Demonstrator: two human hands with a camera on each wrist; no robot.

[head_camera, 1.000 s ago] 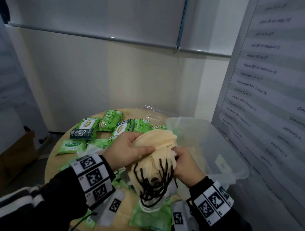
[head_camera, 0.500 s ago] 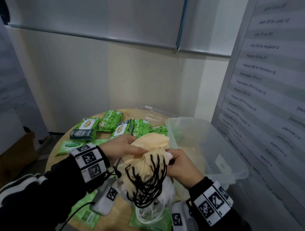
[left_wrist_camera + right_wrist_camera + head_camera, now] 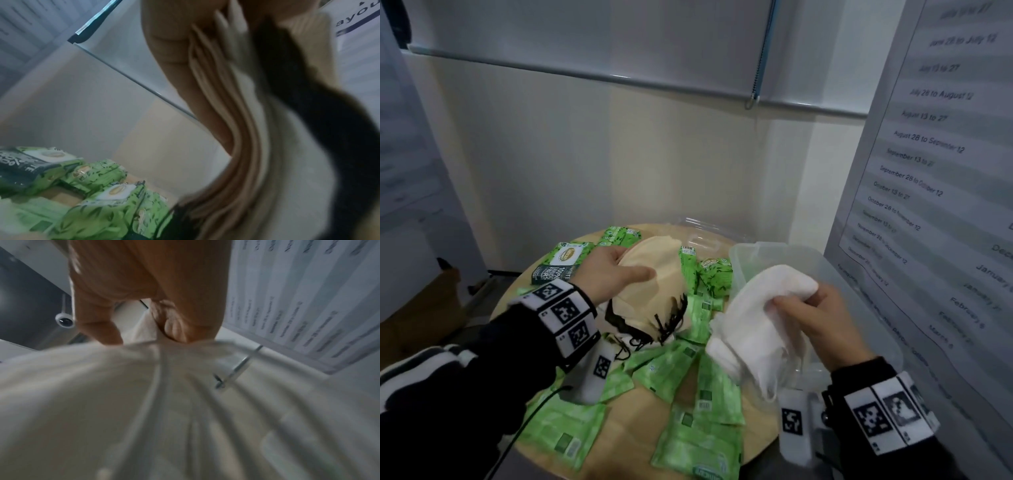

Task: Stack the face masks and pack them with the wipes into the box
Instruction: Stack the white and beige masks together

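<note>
My left hand (image 3: 619, 274) grips a stack of beige face masks (image 3: 654, 274) with black ear loops (image 3: 671, 320) hanging off its near end, held above the wipes. The left wrist view shows the beige masks (image 3: 232, 129) edge-on against my palm. My right hand (image 3: 804, 308) pinches a stack of white face masks (image 3: 763, 308) at the near left corner of the clear plastic box (image 3: 859, 284). In the right wrist view the white masks (image 3: 144, 402) fill the lower frame under my fingers (image 3: 174, 324).
Several green wipe packs (image 3: 688, 387) lie spread over the round wooden table (image 3: 640, 425), more at the back left (image 3: 568, 260). A clear lid (image 3: 702, 236) lies behind the box. A wall poster (image 3: 928, 171) stands close on the right.
My hands have parted. The left carried the beige masks up and left; the right now holds a white stack and has moved right toward the box.
</note>
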